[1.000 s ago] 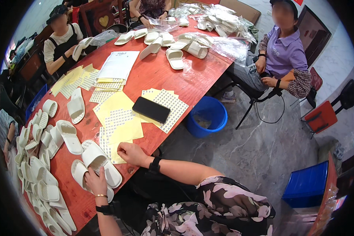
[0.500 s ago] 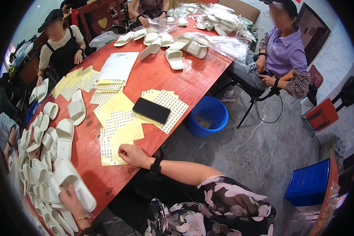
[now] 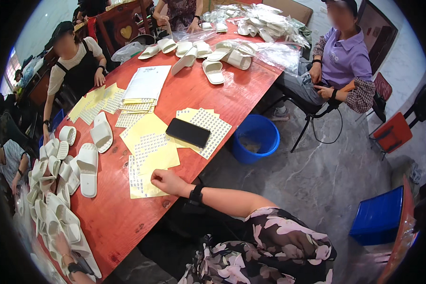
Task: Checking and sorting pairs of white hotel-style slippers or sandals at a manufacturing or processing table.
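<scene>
Slipper pile (image 3: 57, 204) on red table (image 3: 123, 215), under and around left hand (image 3: 61, 244), well apart from right hand (image 3: 168, 182). Left hand blurred on slippers; cannot tell whether grasping one. Right hand curled inward over sticker sheets (image 3: 154, 163); cannot tell whether pinching paper. Two slippers (image 3: 88, 183) between pile and sheets; one black phone (image 3: 188, 132) on sheets; one blue bucket (image 3: 255, 157) beside table. Pile too crowded to count.

Left hand (image 3: 62, 245) now at slipper pile (image 3: 57, 207)
</scene>
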`<state>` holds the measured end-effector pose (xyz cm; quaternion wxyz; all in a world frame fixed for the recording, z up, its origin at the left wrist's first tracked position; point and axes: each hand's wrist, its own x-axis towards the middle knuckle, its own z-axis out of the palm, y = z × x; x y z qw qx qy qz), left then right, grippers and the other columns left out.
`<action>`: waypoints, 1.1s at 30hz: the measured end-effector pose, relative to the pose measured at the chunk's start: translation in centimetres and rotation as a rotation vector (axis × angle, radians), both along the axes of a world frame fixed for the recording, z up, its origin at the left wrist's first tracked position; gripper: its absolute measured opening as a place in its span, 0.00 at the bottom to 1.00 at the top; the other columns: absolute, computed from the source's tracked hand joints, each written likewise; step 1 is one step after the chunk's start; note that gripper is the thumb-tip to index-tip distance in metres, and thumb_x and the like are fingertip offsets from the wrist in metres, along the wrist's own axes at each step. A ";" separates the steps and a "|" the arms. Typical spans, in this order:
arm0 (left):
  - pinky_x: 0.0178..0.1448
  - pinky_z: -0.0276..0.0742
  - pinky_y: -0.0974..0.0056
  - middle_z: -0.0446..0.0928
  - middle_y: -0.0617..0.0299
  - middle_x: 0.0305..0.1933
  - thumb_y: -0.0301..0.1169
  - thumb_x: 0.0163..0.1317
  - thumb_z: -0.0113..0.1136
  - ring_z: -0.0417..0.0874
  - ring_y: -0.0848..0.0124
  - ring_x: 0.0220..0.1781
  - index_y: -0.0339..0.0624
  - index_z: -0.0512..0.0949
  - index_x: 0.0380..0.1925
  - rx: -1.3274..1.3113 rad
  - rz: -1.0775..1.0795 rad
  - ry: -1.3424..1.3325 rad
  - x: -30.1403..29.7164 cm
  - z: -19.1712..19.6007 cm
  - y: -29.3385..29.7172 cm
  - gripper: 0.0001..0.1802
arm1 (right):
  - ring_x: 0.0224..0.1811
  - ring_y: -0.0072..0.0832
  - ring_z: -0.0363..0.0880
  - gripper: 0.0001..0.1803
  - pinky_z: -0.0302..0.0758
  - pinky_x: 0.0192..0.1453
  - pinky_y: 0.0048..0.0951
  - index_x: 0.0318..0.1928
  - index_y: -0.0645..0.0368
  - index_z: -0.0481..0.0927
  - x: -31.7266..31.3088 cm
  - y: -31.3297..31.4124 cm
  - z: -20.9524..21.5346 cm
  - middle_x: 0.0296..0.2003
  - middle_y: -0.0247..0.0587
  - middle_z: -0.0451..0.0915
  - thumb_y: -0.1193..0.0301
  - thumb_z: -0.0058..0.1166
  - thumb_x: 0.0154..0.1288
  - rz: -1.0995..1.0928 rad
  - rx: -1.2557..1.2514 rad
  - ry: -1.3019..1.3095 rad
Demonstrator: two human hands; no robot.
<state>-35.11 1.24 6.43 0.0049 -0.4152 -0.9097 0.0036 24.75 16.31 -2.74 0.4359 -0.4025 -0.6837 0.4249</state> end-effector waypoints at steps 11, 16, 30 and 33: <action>0.75 0.55 0.52 0.65 0.39 0.69 0.39 0.67 0.57 0.61 0.47 0.73 0.30 0.67 0.64 0.244 -0.033 0.044 5.9 -1.8 -4.4 0.30 | 0.32 0.37 0.81 0.12 0.76 0.38 0.36 0.33 0.67 0.81 18.9 17.7 5.3 0.30 0.53 0.82 0.68 0.56 0.60 -0.351 0.058 -0.165; 0.76 0.53 0.51 0.59 0.42 0.73 0.30 0.65 0.57 0.60 0.48 0.73 0.33 0.69 0.63 0.470 -0.111 0.196 11.0 -2.1 -4.3 0.27 | 0.25 0.30 0.81 0.11 0.76 0.29 0.34 0.34 0.67 0.82 31.9 27.4 1.7 0.28 0.44 0.83 0.69 0.60 0.59 -0.837 -0.080 -0.576; 0.72 0.59 0.46 0.68 0.40 0.66 0.39 0.67 0.60 0.64 0.45 0.69 0.28 0.76 0.54 0.404 -0.321 0.137 24.8 3.2 -3.2 0.25 | 0.20 0.27 0.79 0.08 0.71 0.17 0.25 0.39 0.64 0.80 30.9 35.5 0.7 0.26 0.41 0.81 0.72 0.56 0.63 -0.877 -0.540 0.475; 0.71 0.61 0.47 0.69 0.39 0.64 0.37 0.67 0.60 0.67 0.46 0.67 0.27 0.76 0.53 0.406 -0.316 0.113 27.5 4.9 -2.7 0.23 | 0.19 0.23 0.77 0.07 0.69 0.16 0.23 0.39 0.62 0.80 27.8 35.0 2.1 0.25 0.37 0.80 0.72 0.55 0.63 -0.831 -0.549 0.569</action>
